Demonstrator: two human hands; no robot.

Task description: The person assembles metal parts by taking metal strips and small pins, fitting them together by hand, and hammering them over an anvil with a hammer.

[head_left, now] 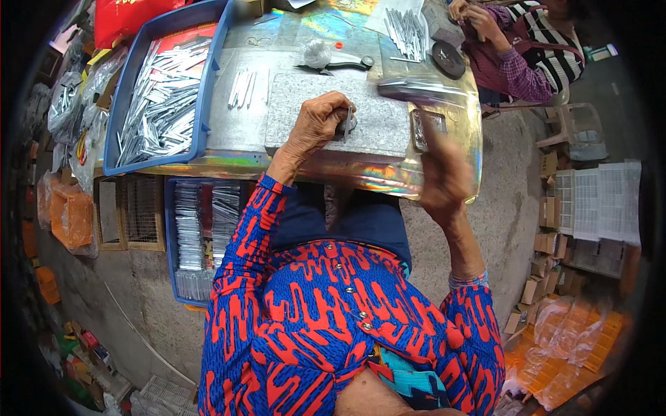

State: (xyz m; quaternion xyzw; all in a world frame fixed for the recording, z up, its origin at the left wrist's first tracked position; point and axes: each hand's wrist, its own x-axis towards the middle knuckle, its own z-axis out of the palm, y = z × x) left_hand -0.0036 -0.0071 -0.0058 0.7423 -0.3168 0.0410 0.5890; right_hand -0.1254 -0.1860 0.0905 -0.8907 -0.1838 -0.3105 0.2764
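Observation:
My left hand (318,123) rests on a grey stone slab (305,97) and pinches a small thin metal piece (348,123) upright against it. My right hand (444,182) is raised above the bench's front right corner, blurred by motion. It grips a handle whose blurred metallic head (411,90) hangs over the slab's right end. A small dark rectangular block (426,128) lies by the slab's right edge.
A blue tray (125,111) of silver metal strips sits at the left. More strips (244,87) lie behind the slab and at the back (409,31). Another blue crate (172,243) stands under the bench. Another person (517,48) sits at the far right.

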